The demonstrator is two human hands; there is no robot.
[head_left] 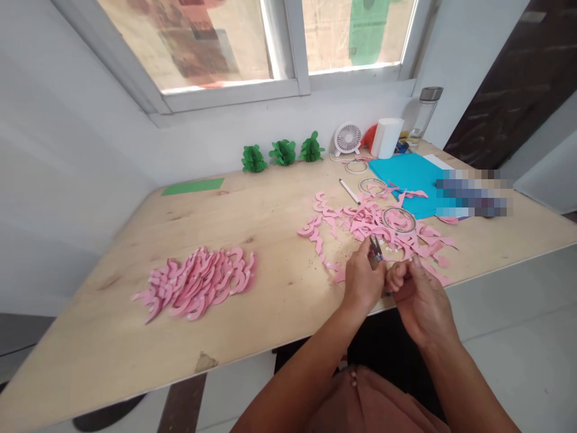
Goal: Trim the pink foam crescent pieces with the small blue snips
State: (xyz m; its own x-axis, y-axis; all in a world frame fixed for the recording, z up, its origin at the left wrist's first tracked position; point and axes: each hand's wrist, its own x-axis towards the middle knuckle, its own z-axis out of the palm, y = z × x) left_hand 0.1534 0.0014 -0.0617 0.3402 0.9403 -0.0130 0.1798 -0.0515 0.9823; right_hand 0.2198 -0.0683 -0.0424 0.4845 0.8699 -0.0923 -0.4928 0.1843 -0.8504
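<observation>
My left hand (362,278) is closed around a small pair of scissors (375,248), whose dark blades point away from me over the table's front edge. Close beside it, my right hand (421,297) has its fingers curled in and the thumb against them. Whatever it pinches is too small to make out. Just beyond both hands lie pink scraps (369,221), cut in strips and curls. To the left rests a heap of curved pink pieces (207,282) with pale spots.
Tape rolls (399,221) and a white pen (350,191) lie among the scraps. Blue sheets (406,174) are at the right. Along the wall stand green paper pieces (283,153), a small fan (348,139), a white box (386,138) and a bottle (424,117). A green strip (193,186) lies back left.
</observation>
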